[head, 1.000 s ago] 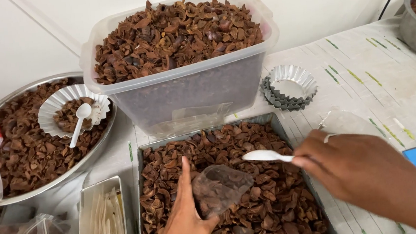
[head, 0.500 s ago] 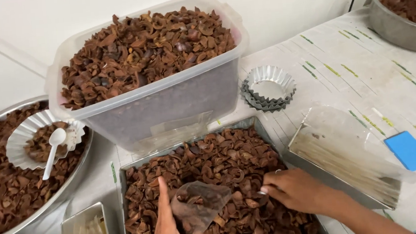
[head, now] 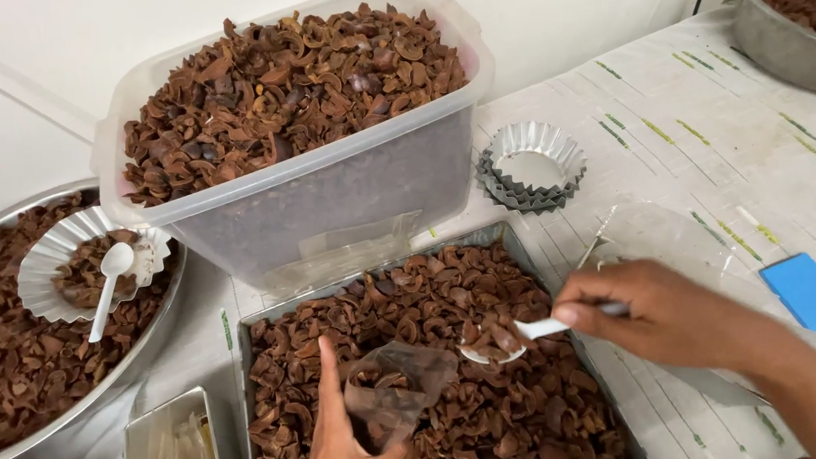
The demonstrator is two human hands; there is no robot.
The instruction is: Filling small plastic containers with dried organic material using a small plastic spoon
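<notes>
At the far left a round metal bowl (head: 9, 392) of brown dried shell pieces carries a fluted foil cup (head: 57, 260) with a white spoon (head: 108, 285) lying in it; beside it, farther back, a clear plastic tub (head: 326, 197) is heaped with the same pieces. In the near middle sits a rectangular metal tray (head: 518, 249) full of shells, and over it the left hand (head: 334, 453) is closed loosely around a small clear plastic pouch (head: 392, 383), thumb and fingers pinching its lower part so the mouth gapes toward the right. The pouch looks thin, limp and slippery, so it probably wants holding near the rim to stay open. Just right of it the right hand (head: 661, 311) pinches the handle of a white plastic spoon (head: 511, 339) loaded with shells; these look light, brittle and loose, likely to spill if tipped. Farther right on the tabletop (head: 716, 153) stand stacked fluted tins (head: 530, 165), a blue pad (head: 807, 288) and another metal bowl (head: 795, 38).
</notes>
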